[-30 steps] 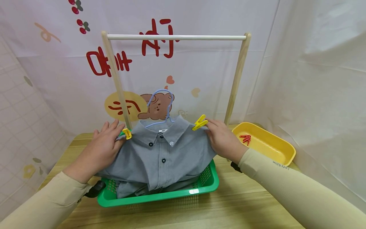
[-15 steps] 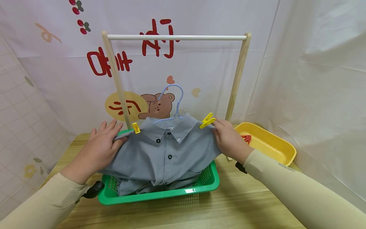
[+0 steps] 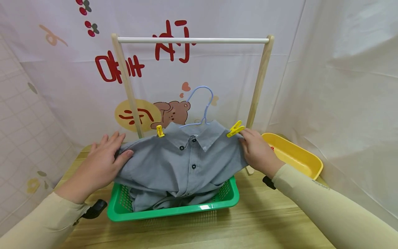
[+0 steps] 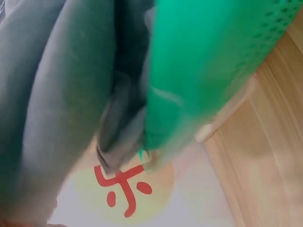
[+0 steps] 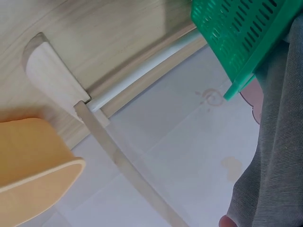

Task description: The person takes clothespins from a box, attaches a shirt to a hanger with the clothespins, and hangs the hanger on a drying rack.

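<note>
grey shirt (image 3: pixel 172 166) mid-view on blue hanger (image 3: pixel 206 112), lower part in green basket (image 3: pixel 174 211) at its 6 o'clock. hands apart: left hand (image 3: pixel 99 164) at shirt's 9, fingers straight, thumb touching cloth; right hand (image 3: pixel 259 150) at 3, pinching the shoulder. yellow clips (image 3: pixel 235 129) at 11 and 2, yellow tub (image 3: pixel 300 157) past the right hand, rack (image 3: pixel 192 40) at 12.

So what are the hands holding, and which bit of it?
The gray shirt: the left hand holds its upper edge towards one sleeve, and the right hand holds the opposite shoulder, beside a yellow clip.
</note>
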Available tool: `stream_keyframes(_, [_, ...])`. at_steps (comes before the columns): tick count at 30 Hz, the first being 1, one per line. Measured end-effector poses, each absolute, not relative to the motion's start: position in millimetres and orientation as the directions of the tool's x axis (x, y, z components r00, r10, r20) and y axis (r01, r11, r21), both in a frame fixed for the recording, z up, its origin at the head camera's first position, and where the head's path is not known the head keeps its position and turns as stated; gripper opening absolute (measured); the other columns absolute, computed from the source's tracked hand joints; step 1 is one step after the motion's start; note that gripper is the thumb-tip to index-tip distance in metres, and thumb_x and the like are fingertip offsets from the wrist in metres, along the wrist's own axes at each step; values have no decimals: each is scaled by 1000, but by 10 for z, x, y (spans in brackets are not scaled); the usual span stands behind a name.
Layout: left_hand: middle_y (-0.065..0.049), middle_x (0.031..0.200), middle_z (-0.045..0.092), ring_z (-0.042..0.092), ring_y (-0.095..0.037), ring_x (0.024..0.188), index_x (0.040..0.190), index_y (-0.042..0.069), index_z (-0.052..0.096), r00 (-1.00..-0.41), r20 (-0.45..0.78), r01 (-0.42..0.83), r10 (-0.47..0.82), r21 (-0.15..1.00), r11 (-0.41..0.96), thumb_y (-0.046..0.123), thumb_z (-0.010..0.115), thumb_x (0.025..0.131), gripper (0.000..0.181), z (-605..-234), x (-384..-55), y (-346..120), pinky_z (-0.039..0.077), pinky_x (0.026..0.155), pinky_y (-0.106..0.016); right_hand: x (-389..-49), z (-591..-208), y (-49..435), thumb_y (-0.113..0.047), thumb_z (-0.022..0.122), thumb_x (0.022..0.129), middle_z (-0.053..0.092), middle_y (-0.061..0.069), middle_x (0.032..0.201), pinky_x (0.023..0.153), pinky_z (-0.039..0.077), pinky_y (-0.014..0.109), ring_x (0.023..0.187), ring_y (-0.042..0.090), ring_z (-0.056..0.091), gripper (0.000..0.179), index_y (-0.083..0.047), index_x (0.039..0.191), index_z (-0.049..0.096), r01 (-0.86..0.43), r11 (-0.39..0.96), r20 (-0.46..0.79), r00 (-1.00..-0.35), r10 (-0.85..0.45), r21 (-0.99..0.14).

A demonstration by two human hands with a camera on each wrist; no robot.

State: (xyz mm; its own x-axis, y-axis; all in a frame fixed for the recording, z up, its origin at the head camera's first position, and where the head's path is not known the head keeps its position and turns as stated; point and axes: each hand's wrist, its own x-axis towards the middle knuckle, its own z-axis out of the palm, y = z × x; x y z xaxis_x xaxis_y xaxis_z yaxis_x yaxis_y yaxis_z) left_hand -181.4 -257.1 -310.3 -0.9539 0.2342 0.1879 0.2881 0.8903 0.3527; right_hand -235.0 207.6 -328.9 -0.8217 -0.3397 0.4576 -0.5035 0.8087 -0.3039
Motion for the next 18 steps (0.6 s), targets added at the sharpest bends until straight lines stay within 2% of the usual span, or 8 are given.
stream_keyframes(10, [-37, 171, 11, 7, -69, 152, 169, 1, 5, -960, 90, 279, 265, 363, 889, 59, 51, 107, 97, -3179, -1753, -2697, 1, 115, -85, -2376, -3309, 2183, -3, 48, 109, 63, 26, 140, 114, 44, 61, 132, 49, 55, 32, 5, 137, 62, -498, 814, 473, -818, -326, -300])
stream_keyframes(18, [-35, 172, 11, 11, -69, 151, 168, 1, -2, -958, 14, 271, 287, 370, 888, 66, 65, 96, 119, -3280, -1750, -2750, 9, 112, -87, -2375, -3311, 2264, -4, 48, 109, 63, 26, 140, 114, 44, 62, 132, 48, 56, 32, 5, 137, 62, -479, 824, 468, -828, -310, -302])
